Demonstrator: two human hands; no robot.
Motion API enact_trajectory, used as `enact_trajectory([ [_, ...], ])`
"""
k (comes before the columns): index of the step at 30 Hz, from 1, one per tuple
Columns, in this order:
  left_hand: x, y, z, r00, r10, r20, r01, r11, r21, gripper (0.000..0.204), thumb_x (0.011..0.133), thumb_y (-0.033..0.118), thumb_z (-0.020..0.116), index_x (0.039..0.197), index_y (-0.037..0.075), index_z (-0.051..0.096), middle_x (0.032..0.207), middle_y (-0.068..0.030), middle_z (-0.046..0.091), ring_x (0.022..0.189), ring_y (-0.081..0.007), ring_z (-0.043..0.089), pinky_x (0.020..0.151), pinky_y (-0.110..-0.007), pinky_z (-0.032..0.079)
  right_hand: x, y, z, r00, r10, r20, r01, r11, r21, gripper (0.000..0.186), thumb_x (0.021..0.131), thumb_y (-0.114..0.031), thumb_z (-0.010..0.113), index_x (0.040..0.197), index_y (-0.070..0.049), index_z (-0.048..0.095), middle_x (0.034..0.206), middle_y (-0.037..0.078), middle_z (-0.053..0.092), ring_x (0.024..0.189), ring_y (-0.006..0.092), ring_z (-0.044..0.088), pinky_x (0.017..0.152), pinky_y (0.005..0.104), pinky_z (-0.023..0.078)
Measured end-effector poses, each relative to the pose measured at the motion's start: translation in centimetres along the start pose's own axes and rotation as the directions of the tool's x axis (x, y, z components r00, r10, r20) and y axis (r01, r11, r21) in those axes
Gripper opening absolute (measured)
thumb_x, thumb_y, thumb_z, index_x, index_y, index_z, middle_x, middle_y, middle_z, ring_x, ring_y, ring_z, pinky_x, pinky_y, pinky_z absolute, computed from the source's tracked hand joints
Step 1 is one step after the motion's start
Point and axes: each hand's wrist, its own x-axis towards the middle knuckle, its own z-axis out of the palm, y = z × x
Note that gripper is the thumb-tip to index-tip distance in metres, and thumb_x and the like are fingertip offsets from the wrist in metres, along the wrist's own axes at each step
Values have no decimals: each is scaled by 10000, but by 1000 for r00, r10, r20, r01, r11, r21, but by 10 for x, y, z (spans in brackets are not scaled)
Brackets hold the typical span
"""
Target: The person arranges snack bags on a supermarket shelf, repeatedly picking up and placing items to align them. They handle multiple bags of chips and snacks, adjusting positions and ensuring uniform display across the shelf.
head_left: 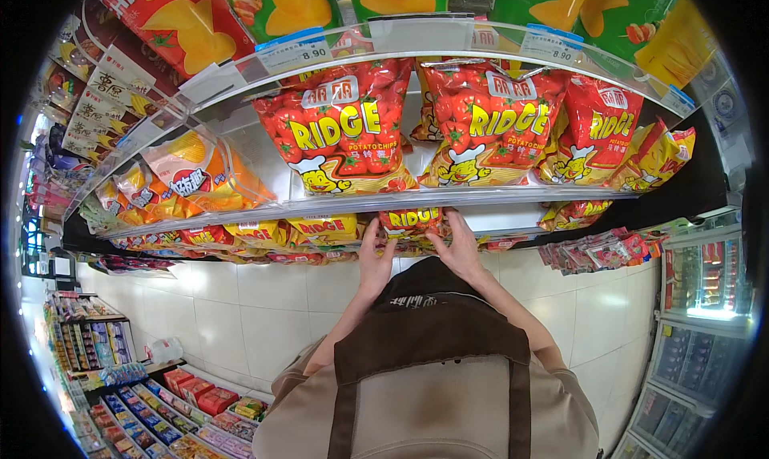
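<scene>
A red bag of potato chips sits low on the lower shelf, with my left hand gripping its left side and my right hand gripping its right side. My fingertips are partly hidden at the bag's edges. Directly above, red tomato-patterned chip bags stand upright on the middle shelf behind a clear front rail. Yellow chip bags lie to the left of my hands on the lower shelf.
Green and red bags fill the top shelf; orange bags stand at the left. Small red packets are at the right. Behind me are low snack racks, a white tile floor and glass-door coolers.
</scene>
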Motion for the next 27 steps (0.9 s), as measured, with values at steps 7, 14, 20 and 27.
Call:
enact_trajectory([
  [7,2,1,6,999,-5,-32,5,1000,-23,661,880,-67,593,1466,-48,286,1382,-144,478,1166,-184,535,960,-297,451,5,4,4,1000,-3,-26,3,1000,-21,589,862,-205,703,1333,32,441,1208,249,559,1102,432,549,909,467,464],
  [14,5,7,12,990,102,-98,-105,994,-23,571,907,26,600,1415,-65,355,1248,-152,582,1036,-183,592,882,-304,477,4,13,13,995,-57,-79,55,998,-35,593,862,-215,713,1322,41,441,1164,251,569,1062,436,559,882,462,471],
  [20,12,-7,9,986,131,-99,-128,991,42,570,911,14,588,1418,-73,342,1258,-178,573,1083,-217,591,919,-321,472,3,20,17,994,-96,-56,92,994,-66,543,854,-187,718,1272,44,461,1118,244,573,1031,437,560,862,458,474],
  [27,5,-7,8,985,145,-95,-136,986,101,624,905,26,607,1443,-78,309,1193,-175,590,1010,-207,592,886,-318,478,1,22,15,995,-96,-23,95,994,-46,546,850,-152,696,1296,30,438,1155,272,557,1052,465,546,866,487,475],
])
